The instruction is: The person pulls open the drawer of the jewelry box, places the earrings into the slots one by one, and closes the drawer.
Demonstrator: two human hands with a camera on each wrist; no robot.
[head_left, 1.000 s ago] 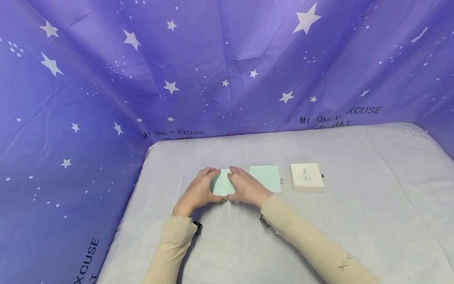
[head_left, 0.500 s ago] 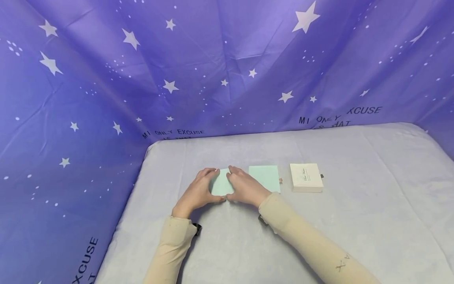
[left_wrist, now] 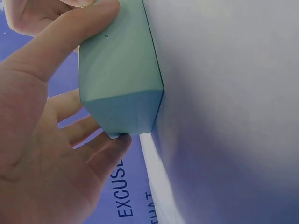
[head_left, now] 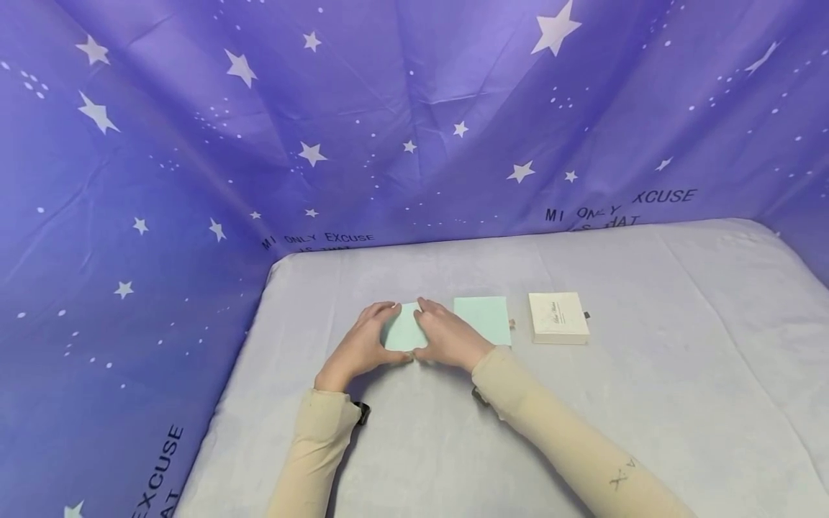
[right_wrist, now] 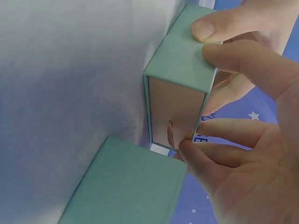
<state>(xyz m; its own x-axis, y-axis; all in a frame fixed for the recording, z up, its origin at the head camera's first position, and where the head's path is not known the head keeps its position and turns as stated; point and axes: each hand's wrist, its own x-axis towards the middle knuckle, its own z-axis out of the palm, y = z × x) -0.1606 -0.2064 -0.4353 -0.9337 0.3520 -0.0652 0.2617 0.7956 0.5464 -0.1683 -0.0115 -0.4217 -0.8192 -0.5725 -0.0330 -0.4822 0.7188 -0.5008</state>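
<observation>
A mint-green drawer box (head_left: pixel 404 329) lies on the covered table, between both hands. My left hand (head_left: pixel 360 347) grips its left part, thumb on the near side and fingers at the far side. Opposite it, my right hand (head_left: pixel 452 339) holds the right part the same way, the two thumbs close together. In the right wrist view the box's end shows a pinkish inner drawer (right_wrist: pixel 163 105) with a small ribbon tab (right_wrist: pixel 170 133), seated inside the sleeve. The left wrist view shows the plain green end (left_wrist: pixel 126 112). Fingers hide some of the top.
Just right of the right hand lies a second mint-green box (head_left: pixel 483 318) with a pinkish tab on its right side. Farther right is a cream box (head_left: pixel 560 316) with dark print and a dark tab. A purple star-patterned curtain (head_left: pixel 414 108) stands behind the table.
</observation>
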